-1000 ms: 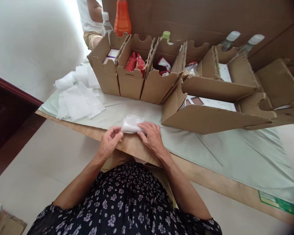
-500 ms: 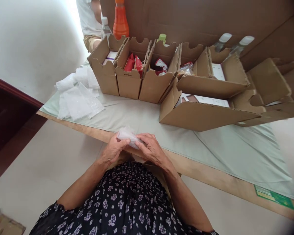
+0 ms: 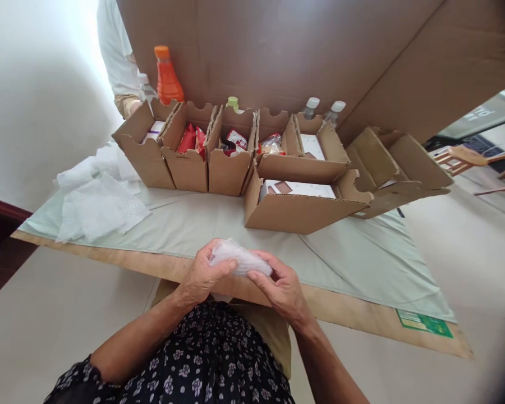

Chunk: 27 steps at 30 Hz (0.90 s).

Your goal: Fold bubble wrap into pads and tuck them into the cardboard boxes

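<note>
A bundle of clear bubble wrap [image 3: 240, 259] is held between my two hands, just above the table's front edge. My left hand [image 3: 204, 272] grips its left end, thumb on top. Around the right end, my right hand [image 3: 281, 283] is closed with its thumb against the near side. Whether anything lies inside the wrap cannot be made out. Loose sheets of bubble wrap [image 3: 103, 205] lie in a pile on the left part of the table.
Cardboard bins [image 3: 185, 168] stand in a row, holding red packets and white boxes. One long bin [image 3: 307, 216] sits in front of them. Behind are an orange bottle [image 3: 168, 78] and clear bottles. A person [image 3: 120, 56] is at the far left, beside a cardboard wall [image 3: 252, 50].
The bubble wrap bundle now shows longer between my hands, which have moved slightly apart. My view has shifted to the right and up, so the bins appear lower and further left.
</note>
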Each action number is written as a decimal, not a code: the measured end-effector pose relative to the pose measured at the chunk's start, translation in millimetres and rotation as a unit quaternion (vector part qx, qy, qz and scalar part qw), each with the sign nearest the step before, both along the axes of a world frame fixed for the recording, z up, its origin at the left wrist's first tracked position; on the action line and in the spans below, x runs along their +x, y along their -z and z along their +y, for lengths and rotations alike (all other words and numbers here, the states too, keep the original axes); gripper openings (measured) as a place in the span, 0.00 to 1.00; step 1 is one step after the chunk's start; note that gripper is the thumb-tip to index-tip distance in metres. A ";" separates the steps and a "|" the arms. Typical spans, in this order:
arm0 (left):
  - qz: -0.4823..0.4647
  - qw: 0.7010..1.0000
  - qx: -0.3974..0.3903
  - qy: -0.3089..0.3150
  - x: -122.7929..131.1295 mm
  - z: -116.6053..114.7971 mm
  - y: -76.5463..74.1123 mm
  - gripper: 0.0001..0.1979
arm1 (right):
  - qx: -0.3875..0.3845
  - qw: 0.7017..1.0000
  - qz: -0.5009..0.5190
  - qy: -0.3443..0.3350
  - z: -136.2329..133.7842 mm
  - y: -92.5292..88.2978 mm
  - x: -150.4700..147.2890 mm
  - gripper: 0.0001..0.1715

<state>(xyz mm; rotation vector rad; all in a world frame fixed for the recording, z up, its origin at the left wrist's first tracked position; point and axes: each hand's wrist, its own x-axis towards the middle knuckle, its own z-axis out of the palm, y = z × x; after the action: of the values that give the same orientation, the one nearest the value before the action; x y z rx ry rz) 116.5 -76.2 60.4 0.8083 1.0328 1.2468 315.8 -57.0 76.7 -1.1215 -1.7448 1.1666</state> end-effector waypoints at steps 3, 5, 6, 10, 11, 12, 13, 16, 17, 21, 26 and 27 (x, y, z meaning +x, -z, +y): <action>0.048 0.987 0.145 0.046 1.4 21.1 -22.0 0.29 | 0.048 0.997 0.007 0.058 19.5 -32.9 32.8 0.17; 0.114 0.965 0.236 0.021 2.4 39.2 -41.4 0.30 | 0.092 0.986 0.031 0.133 39.5 -57.1 54.3 0.18; 0.153 0.954 0.259 0.005 4.0 49.6 -52.0 0.29 | 0.117 0.977 0.049 0.172 50.5 -68.7 63.2 0.19; 0.190 0.955 0.224 0.030 16.8 97.4 -97.0 0.28 | 0.236 0.928 0.121 0.263 88.4 -104.0 85.7 0.21; 0.181 0.961 0.202 0.057 20.5 109.5 -107.9 0.30 | 0.267 0.916 0.129 0.272 94.6 -109.1 90.3 0.21; 0.178 0.964 0.179 0.083 24.0 121.0 -118.2 0.33 | 0.297 0.904 0.127 0.279 99.6 -112.4 95.5 0.21; 0.182 0.964 0.160 0.106 27.3 131.3 -127.4 0.34 | 0.323 0.893 0.118 0.291 104.0 -114.0 101.6 0.22; 0.208 0.958 0.125 0.154 36.4 154.2 -144.3 0.35 | 0.366 0.864 0.068 0.337 119.5 -109.2 123.1 0.23; 0.219 0.955 0.112 0.164 39.3 159.3 -145.4 0.34 | 0.359 0.864 0.067 0.347 126.5 -104.9 130.0 0.23; 0.297 0.942 0.044 0.153 50.6 172.7 -133.5 0.28 | 0.227 0.904 0.146 0.332 155.6 -81.7 145.1 0.23; 0.296 0.936 0.009 0.190 66.4 186.5 -123.0 0.27 | 0.130 0.939 0.138 0.286 161.0 -61.7 140.1 0.22; 0.300 0.936 0.001 0.185 70.0 189.0 -122.6 0.30 | 0.130 0.943 0.125 0.279 159.0 -60.2 138.8 0.21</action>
<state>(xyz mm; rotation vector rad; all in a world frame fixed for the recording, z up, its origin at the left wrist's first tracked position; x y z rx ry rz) 186.5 112.8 183.0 1.3636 1.2815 0.6839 454.6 102.0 137.0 -1.1440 -1.2242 0.6712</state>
